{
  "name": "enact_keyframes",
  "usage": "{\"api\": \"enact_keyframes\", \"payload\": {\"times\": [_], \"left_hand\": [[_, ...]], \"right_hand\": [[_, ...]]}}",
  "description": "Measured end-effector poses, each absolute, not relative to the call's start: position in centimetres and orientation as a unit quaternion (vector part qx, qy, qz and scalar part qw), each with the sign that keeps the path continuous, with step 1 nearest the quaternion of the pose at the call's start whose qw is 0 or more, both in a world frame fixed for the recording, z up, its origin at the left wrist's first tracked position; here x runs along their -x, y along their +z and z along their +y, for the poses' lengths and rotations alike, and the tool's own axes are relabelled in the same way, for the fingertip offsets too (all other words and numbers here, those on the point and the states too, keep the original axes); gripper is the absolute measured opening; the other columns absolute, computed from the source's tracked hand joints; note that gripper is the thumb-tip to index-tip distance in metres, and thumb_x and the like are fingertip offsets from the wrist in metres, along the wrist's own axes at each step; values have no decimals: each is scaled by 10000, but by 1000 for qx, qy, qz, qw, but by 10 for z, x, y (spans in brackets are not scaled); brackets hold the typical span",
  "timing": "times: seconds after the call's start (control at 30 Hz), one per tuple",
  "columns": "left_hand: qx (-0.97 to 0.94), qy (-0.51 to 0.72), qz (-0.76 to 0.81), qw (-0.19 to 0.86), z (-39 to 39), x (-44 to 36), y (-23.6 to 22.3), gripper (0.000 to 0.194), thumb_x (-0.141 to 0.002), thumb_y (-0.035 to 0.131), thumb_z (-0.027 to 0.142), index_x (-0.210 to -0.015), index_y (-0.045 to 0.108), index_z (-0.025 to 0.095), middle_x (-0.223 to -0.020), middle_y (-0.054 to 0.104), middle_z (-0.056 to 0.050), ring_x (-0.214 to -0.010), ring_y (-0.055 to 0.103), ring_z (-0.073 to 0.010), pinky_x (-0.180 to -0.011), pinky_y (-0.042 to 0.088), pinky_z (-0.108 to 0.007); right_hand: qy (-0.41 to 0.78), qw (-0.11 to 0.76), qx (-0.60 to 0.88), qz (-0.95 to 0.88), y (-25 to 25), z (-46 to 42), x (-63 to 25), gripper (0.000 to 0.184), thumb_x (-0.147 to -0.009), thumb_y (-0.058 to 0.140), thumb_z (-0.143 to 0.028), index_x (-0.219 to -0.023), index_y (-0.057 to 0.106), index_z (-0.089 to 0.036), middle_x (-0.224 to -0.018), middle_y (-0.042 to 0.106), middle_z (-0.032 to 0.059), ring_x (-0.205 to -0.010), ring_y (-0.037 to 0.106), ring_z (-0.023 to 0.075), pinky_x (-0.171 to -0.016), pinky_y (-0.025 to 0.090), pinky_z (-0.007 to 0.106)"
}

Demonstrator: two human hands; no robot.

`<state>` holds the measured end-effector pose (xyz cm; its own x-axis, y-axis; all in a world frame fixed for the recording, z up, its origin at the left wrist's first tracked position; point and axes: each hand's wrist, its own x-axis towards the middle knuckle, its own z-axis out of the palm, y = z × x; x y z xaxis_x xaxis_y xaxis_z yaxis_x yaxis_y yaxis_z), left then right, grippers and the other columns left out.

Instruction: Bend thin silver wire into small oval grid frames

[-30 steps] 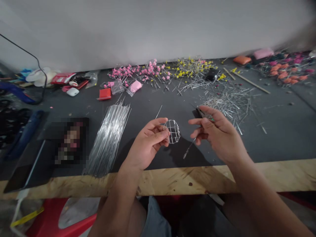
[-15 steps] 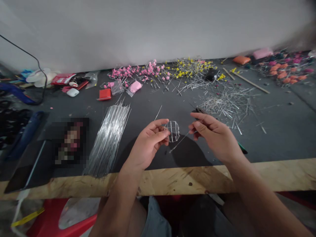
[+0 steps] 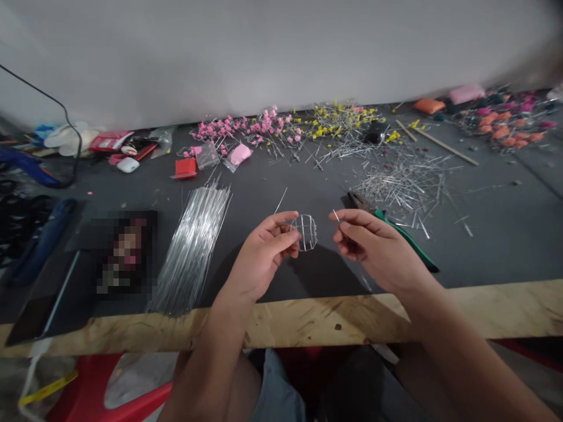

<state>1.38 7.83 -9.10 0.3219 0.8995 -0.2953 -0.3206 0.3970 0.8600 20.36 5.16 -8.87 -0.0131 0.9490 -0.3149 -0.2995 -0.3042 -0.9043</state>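
Observation:
Between thumb and fingers, my left hand (image 3: 269,246) pinches a small rounded wire frame (image 3: 308,232) with crossing wires inside it. To its right, my right hand (image 3: 367,237) is closed on a thin piece of wire (image 3: 336,216), whose tip sticks up past the forefinger; a faint lower end seems to show below the palm. The two hands are apart, and the wire does not touch the frame. Pliers with green handles (image 3: 407,240) lie on the table just behind my right hand, partly covered by it.
A bundle of straight silver wires (image 3: 193,246) lies left of my hands. Short wire pieces (image 3: 404,181) are scattered at the right. Pink-tipped stems (image 3: 268,126), yellow-tipped stems (image 3: 343,123) and orange pieces (image 3: 505,132) line the back. A wooden edge (image 3: 308,325) runs along the front.
The wire in my right hand has turned from pointing down-left near the frame to tip upward. My right hand has shifted slightly left, uncovering the pliers. The left hand stays nearly still.

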Motion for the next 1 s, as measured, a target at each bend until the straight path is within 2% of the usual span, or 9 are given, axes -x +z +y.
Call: {"api": "enact_keyframes", "payload": {"times": [0.2, 0.3, 0.5, 0.77, 0.87, 1.0], "left_hand": [[-356, 417, 414, 727, 79, -14, -91, 278, -766, 686, 148, -1041, 654, 181, -751, 562, 17, -627, 540, -79, -581, 437, -215], [-357, 413, 417, 727, 79, -14, -90, 291, -759, 687, 145, -1045, 650, 181, -751, 567, 17, -623, 540, -79, -585, 434, -217], [-381, 415, 435, 703, 78, -15, -89, 297, -758, 680, 158, -1050, 654, 203, -756, 577, 19, -603, 548, -76, -580, 429, -219], [-423, 427, 441, 666, 76, -15, -95, 290, -759, 694, 178, -1043, 678, 235, -777, 564, 27, -626, 561, -75, -626, 445, -234], [-434, 425, 444, 660, 75, -15, -95, 283, -770, 693, 193, -1048, 679, 244, -788, 561, 26, -638, 561, -76, -629, 442, -232], [-439, 425, 447, 654, 74, -15, -95, 278, -777, 687, 199, -1050, 681, 250, -785, 564, 25, -644, 555, -76, -632, 443, -231]], "right_hand": [[674, 487, 462, -308, -90, 50, -201, 58, -818, 647, -258, -841, 659, -206, -713, 656, -5, -663, 623, 125, -621, 495, 266], [677, 484, 457, -313, -91, 50, -201, 40, -822, 644, -241, -821, 652, -202, -729, 680, 1, -706, 645, 126, -687, 515, 270], [684, 459, 475, -310, -88, 49, -202, 61, -792, 664, -248, -823, 642, -200, -732, 655, 8, -648, 626, 136, -544, 543, 261], [679, 461, 471, -324, -88, 51, -209, 56, -747, 698, -217, -776, 650, -210, -752, 580, -12, -687, 596, 141, -544, 563, 290], [660, 468, 480, -338, -89, 52, -212, 42, -754, 683, -218, -769, 645, -209, -724, 576, -13, -647, 568, 129, -564, 534, 290], [611, 474, 512, -373, -90, 53, -214, 33, -745, 661, -187, -754, 636, -207, -683, 596, -19, -599, 544, 112, -551, 436, 258]]}}
